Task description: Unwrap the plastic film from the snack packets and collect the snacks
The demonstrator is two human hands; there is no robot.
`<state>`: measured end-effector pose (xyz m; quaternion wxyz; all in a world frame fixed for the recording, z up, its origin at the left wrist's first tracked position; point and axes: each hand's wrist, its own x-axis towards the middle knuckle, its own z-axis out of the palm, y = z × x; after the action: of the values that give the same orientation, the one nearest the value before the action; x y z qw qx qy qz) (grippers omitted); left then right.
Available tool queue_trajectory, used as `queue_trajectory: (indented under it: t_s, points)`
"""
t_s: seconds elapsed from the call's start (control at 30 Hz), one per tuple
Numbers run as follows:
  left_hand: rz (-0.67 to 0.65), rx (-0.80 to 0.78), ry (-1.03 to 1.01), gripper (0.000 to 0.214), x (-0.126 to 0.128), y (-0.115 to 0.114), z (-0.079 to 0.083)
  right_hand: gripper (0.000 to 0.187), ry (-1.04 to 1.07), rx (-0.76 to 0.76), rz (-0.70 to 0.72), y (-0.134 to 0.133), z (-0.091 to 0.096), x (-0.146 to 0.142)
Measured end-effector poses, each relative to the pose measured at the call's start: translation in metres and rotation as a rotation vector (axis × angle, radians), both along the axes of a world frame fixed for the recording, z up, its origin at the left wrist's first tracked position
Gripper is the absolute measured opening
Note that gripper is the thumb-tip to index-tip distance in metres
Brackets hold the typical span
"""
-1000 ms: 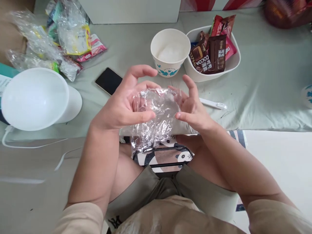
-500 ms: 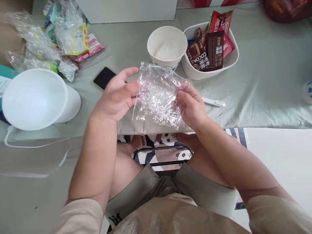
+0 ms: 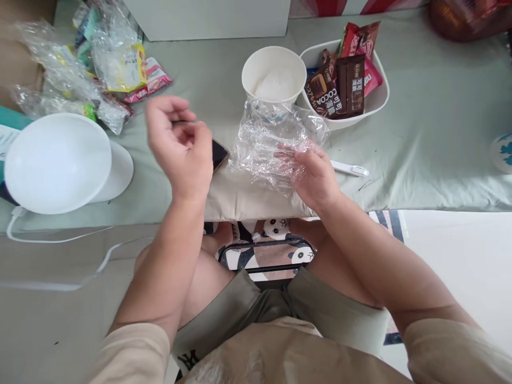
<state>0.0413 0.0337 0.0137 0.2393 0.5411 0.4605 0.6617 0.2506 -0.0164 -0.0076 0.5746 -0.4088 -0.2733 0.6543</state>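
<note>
the right grip (image 3: pixel 316 177) pinches a clear wrapper (image 3: pixel 256 146), a cup (image 3: pixel 272 57) beyond it, while the left grip (image 3: pixel 180 152) seems loosely spread near a phone (image 3: pixel 219 154).

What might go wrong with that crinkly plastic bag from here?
The plastic bag overlaps the paper cup in this view, so it might snag and tip it. Only the right hand grips the bag, so it could slip. The left hand partly hides the phone and might bump it.
</note>
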Motion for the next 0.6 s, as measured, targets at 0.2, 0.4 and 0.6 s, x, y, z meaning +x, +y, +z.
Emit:
queue_trajectory:
  t_s: [0.2,0.4,0.6]
  points:
    - [-0.538,-0.278,0.206,0.033,0.028,-0.032,0.008,0.021,0.023,0.078,0.064,-0.006,0.007,-0.007]
    - [-0.587,-0.487,0.028,0.038,0.037,-0.035,-0.006,0.022,-0.098,0.175,0.212,-0.011,0.003,-0.006]
    - [-0.639,-0.609,0.402,0.029,0.022,-0.027,0.009,0.056,-0.6,0.381,-0.041,-0.005,-0.002,0.016]
